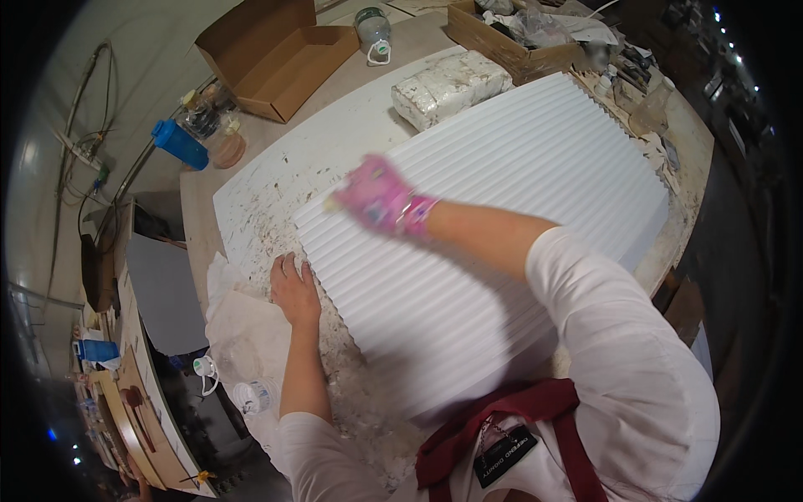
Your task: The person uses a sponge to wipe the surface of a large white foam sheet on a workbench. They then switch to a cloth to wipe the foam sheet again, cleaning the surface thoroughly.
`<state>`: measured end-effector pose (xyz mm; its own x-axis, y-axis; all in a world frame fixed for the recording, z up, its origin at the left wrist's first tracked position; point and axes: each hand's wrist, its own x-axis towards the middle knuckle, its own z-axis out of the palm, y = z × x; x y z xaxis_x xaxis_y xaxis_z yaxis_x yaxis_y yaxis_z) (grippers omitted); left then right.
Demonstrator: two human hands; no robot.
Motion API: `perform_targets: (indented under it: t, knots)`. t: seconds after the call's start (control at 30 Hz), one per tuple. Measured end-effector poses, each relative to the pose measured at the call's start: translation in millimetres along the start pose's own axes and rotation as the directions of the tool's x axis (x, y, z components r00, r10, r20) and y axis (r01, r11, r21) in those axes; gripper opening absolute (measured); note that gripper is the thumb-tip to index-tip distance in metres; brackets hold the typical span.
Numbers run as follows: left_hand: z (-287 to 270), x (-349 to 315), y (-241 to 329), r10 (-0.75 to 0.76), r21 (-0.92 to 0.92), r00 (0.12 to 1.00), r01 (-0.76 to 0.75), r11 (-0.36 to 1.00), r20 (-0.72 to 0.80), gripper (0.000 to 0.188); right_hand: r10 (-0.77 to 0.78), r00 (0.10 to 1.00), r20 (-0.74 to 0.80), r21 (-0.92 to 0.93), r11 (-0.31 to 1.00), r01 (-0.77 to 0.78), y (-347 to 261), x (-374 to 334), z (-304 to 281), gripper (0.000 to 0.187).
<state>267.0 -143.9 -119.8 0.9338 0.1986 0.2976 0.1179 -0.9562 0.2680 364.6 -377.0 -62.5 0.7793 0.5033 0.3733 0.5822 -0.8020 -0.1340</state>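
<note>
A large white slab (468,243) with parallel ridges lies slantwise across the table before me. My right hand (381,198), in a pink patterned glove, is over its upper left part, slightly blurred by motion. Its fingers are curled in; a small pale yellowish bit shows at their tips, too blurred to name. My left hand (294,293) is bare and rests beside the slab's left edge, fingers extended and holding nothing. Around that hand the white board (251,188) beneath is strewn with brownish flecks and crumbs.
A plastic-wrapped white block (452,88) sits beyond the slab. Farther back stand an open cardboard box (280,71), a clear bottle (373,32) and a blue bottle (179,145). Another carton (510,50) holds plastic bags. Pale paper or cloth (242,330) hangs over the left table edge.
</note>
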Motion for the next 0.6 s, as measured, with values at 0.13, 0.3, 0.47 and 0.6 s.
perform_targets:
  t: [0.13,0.3,0.47,0.6]
  knots:
    - [-1.6,-4.4,-2.9,-0.023,0.01,1.0,0.023,1.0,-0.017,0.037,0.034,0.987,-0.157,-0.499,0.859,-0.109,132.6,-35.7,-53.8,0.024]
    - [-3.1,-2.6,1.0,0.002,-0.008,1.0,-0.002,1.0,-0.022,0.033,0.162,0.987,0.004,-0.083,0.983,-0.161,90.0,-33.6,-56.1,0.025]
    - [4.6,4.1,-2.3,0.11,-0.005,0.991,-0.111,0.994,-0.081,0.028,0.192,0.979,-0.072,-0.043,0.98,-0.195,108.4,-53.2,-6.1,0.027]
    - [1.1,0.4,-14.0,0.148,-0.051,0.98,-0.156,0.986,-0.131,0.025,0.436,0.898,-0.062,-0.581,0.715,-0.388,259.8,-96.6,-88.8,0.032]
